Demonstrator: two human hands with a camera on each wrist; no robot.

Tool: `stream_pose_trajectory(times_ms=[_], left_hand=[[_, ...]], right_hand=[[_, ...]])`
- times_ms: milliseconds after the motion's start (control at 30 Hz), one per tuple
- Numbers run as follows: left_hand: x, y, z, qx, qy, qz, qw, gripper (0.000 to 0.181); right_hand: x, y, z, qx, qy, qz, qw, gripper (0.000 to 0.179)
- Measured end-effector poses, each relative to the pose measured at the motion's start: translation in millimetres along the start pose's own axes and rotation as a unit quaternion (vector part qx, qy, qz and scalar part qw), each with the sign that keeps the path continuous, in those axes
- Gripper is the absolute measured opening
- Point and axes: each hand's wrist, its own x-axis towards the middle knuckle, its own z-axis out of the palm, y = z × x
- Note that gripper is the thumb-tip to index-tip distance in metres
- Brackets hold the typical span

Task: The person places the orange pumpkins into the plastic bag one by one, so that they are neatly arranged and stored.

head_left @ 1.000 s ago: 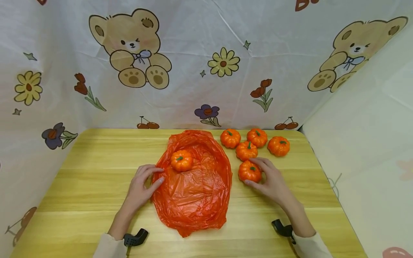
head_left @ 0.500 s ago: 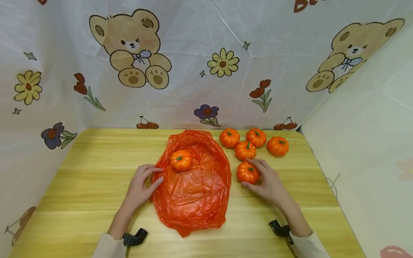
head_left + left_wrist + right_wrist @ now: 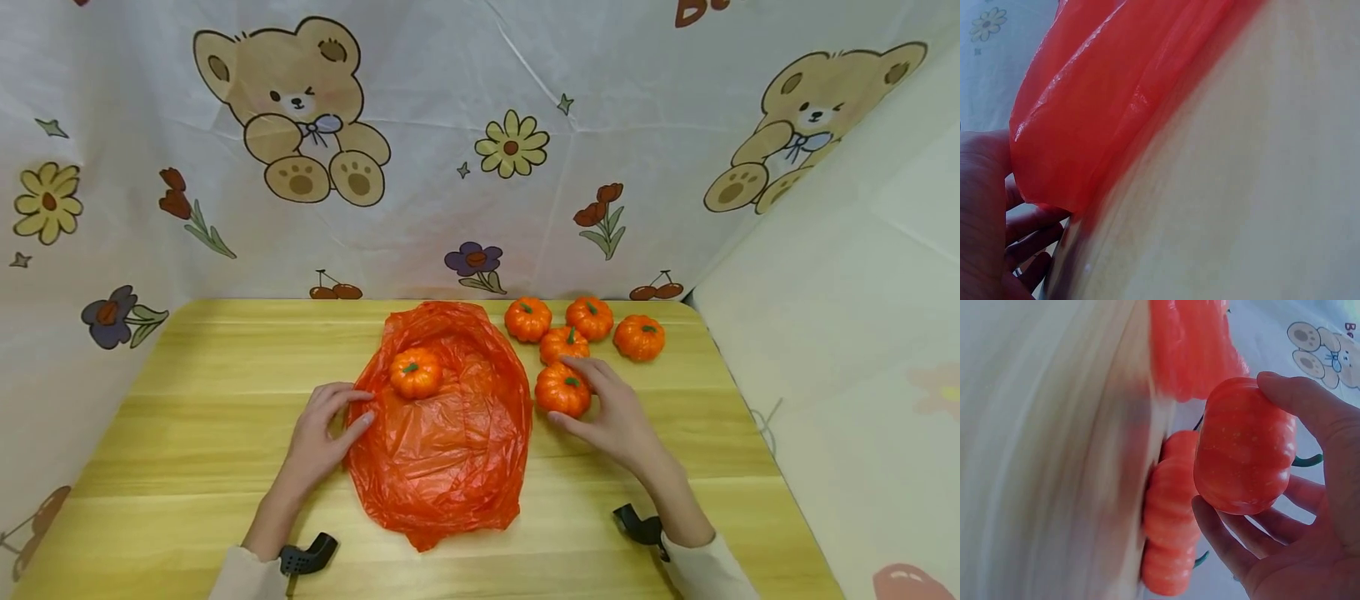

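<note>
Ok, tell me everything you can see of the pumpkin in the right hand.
The pumpkin is small, round, orange and glossy, with rounded ribs and pale specks. Its curved green stem points up. The material looks hard, perhaps plastic. It sits roughly upright between the thumb and fingertips of the right hand, raised off the table, just right of the red bag.

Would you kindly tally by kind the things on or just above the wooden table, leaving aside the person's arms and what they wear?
Orange pumpkins: 6
Red plastic bag: 1
Total: 7
</note>
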Motion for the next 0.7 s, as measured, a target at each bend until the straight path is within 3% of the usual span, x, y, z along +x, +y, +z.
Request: stream_pose_trajectory(times_ms=[233,700], left_hand=[[0.1,1.5,-0.7,-0.006,-0.003,-0.01,0.9999,0.027],[1.1,-0.2,1.0,-0.009,-0.004,-0.009,0.9999,0.024]], right_hand=[[15.5,-16,5,0.011,0.002,-0.028,0.9995,0.079],[39.1,-50,23,0.033,-0.009,-0.046,0.9984,0.079]])
